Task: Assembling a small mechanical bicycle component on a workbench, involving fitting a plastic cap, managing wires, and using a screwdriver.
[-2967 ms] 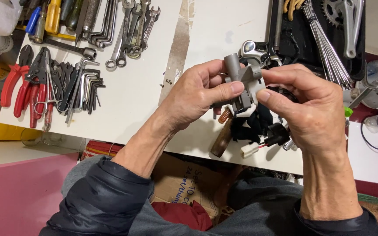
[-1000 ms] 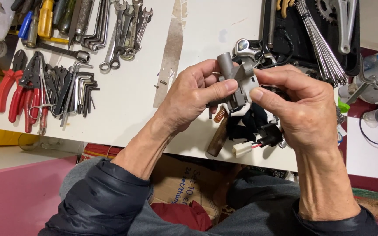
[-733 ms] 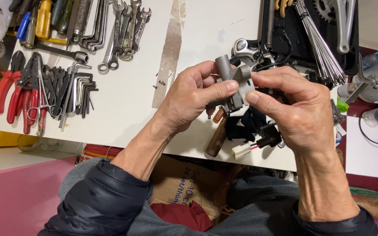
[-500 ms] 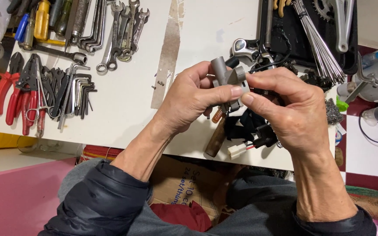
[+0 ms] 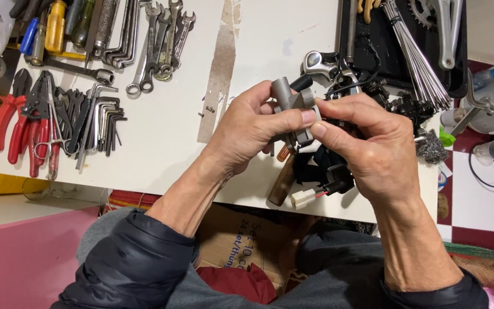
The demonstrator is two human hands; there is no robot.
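Both hands meet over the front part of a white table. My left hand grips a small grey metal part with a short tube on top, thumb pressed along its side. My right hand pinches the same part from the right with thumb and forefinger. Black cables and a white plug connector hang under the hands, beside a brown tool handle.
Red-handled pliers, hex keys and several spanners lie at the left of the table. A black tray with spokes and bike parts sits at the back right. Two small screws lie by a taped strip. A cardboard box rests below.
Both hands with the grey part have drifted slightly left and toward the back of the table. The grip on the part stays the same.
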